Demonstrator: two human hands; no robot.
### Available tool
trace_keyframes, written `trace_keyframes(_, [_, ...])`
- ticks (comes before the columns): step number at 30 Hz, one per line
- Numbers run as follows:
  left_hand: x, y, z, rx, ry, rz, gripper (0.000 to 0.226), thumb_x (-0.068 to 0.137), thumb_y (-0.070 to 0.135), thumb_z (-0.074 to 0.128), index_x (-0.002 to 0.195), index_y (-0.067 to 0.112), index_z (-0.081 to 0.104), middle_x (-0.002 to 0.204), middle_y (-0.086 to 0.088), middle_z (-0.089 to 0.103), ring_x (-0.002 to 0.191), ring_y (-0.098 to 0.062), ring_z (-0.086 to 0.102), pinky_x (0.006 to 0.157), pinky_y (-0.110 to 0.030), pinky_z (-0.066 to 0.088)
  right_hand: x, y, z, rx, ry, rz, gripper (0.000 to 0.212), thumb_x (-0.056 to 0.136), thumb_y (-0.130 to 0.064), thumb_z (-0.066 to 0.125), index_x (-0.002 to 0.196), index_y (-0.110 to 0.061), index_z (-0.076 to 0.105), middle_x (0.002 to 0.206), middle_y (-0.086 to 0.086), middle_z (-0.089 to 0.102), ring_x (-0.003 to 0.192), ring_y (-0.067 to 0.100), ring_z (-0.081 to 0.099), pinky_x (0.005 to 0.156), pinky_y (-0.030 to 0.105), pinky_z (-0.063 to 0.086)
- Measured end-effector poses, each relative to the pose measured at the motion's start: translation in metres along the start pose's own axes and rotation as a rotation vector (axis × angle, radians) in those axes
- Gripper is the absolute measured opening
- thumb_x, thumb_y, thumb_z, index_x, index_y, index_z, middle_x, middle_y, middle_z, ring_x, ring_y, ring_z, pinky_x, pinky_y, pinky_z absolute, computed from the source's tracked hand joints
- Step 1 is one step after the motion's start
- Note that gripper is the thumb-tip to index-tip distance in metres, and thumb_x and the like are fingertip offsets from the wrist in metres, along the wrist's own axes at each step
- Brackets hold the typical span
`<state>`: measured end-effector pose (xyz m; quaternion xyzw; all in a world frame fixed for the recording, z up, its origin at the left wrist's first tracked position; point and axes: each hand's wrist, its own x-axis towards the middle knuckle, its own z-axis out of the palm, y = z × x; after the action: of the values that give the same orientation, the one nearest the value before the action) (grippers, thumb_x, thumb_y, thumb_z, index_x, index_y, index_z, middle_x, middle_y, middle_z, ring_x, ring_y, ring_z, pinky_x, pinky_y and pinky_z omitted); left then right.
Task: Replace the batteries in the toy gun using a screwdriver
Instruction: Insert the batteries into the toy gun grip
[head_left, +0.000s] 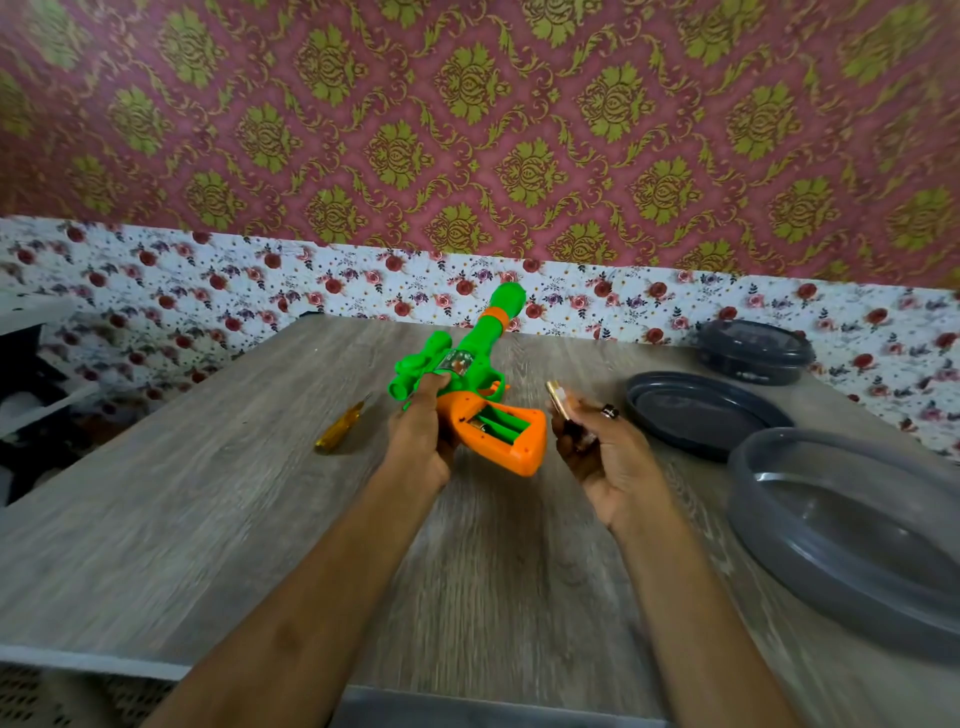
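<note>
A green and orange toy gun (470, 358) is held above the wooden table (208, 509), barrel pointing away from me. My left hand (421, 436) grips it where the green body meets the orange handle. The battery compartment (498, 423) in the orange handle is uncovered, with a green interior and one battery end showing inside. My right hand (602, 447) is just right of the handle and pinches a gold-tipped battery (558, 399) between thumb and fingers. A yellow-handled screwdriver (340, 428) lies on the table to the left of the gun.
A dark grey lid (696, 415) lies right of my right hand. A grey translucent container (841, 530) stands at the near right, and another dark container (753, 351) at the far right by the floral wall. The table's near edge (93, 660) runs at bottom left.
</note>
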<state>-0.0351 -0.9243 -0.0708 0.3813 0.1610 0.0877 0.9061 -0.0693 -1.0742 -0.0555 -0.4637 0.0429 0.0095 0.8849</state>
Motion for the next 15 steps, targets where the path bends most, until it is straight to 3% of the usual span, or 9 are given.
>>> trace_keyframes(4, [0.0029, -0.0003, -0.0026, 0.006, 0.008, 0.007, 0.01, 0.086, 0.015, 0.062, 0.092, 0.014, 0.054, 0.079, -0.007, 0.063, 0.062, -0.017, 0.059, 0.053, -0.029, 0.054, 0.0, -0.0015, 0.0001, 0.02, -0.036, -0.065, 0.008, 0.088, -0.002, 0.057, 0.087, -0.002, 0.064, 0.071, 0.007, 0.071, 0.046, 0.002, 0.057, 0.04, 0.011, 0.042])
trace_keyframes(9, [0.0051, -0.0003, -0.0036, 0.007, 0.015, 0.028, 0.024, 0.085, 0.015, 0.064, 0.106, 0.01, 0.054, 0.083, -0.008, 0.064, 0.066, -0.019, 0.061, 0.061, -0.033, 0.055, -0.0013, -0.0015, 0.0018, 0.088, -0.092, -0.056, 0.011, 0.091, -0.004, 0.052, 0.093, -0.002, 0.062, 0.069, 0.004, 0.071, 0.045, 0.002, 0.055, 0.041, 0.012, 0.043])
trace_keyframes(15, [0.0063, -0.0015, -0.0028, -0.004, 0.023, 0.039, 0.022, 0.084, 0.013, 0.065, 0.103, 0.009, 0.055, 0.078, -0.007, 0.063, 0.06, -0.018, 0.06, 0.046, -0.026, 0.054, -0.0037, -0.0036, 0.0015, 0.216, -0.106, 0.035, 0.017, 0.094, -0.003, 0.041, 0.094, -0.01, 0.057, 0.069, 0.006, 0.056, 0.046, 0.011, 0.056, 0.043, 0.016, 0.046])
